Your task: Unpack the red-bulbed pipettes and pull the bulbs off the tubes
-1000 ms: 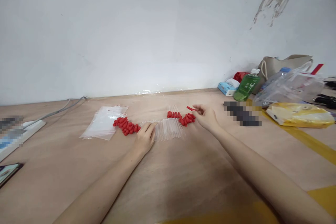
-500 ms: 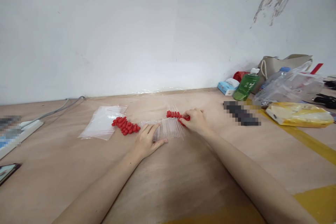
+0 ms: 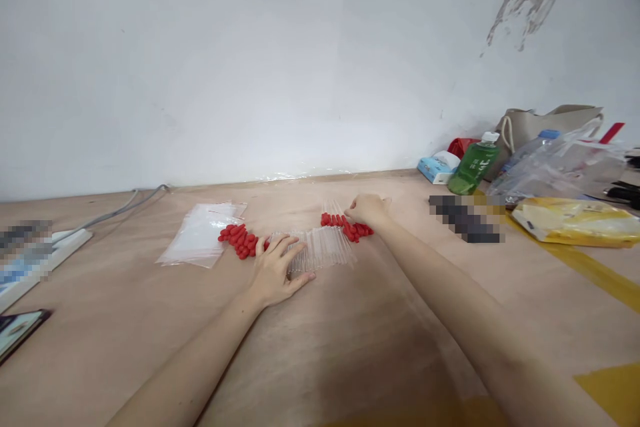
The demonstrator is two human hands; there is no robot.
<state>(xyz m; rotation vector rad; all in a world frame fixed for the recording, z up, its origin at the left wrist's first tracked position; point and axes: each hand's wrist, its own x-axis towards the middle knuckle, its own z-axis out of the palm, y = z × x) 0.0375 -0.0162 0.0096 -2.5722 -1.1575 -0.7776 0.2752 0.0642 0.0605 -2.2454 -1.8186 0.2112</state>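
A row of clear thin tubes (image 3: 323,247) lies side by side on the table. Along its far right edge sit red rubber bulbs (image 3: 353,228), with several tubes (image 3: 331,205) pointing from them toward the wall. My left hand (image 3: 277,267) rests open over the left end of the row, fingers spread, the fingertips by a pile of loose red bulbs (image 3: 239,240). Just beyond the right-hand bulbs, my right hand (image 3: 370,209) is closed with its fingertips together beside the far tubes; what lies in the pinch is hidden.
Clear plastic bags (image 3: 195,237) lie left of the red pile. A tissue box (image 3: 438,168), a green bottle (image 3: 473,165), a plastic carrier bag (image 3: 560,163) and a yellow packet (image 3: 575,221) crowd the right. At far left are a power strip (image 3: 70,250) and a phone (image 3: 20,333).
My right hand has moved off the red bulbs toward the wall, leaving them in sight. My left hand has shifted slightly left, its fingertips now at the loose red pile.
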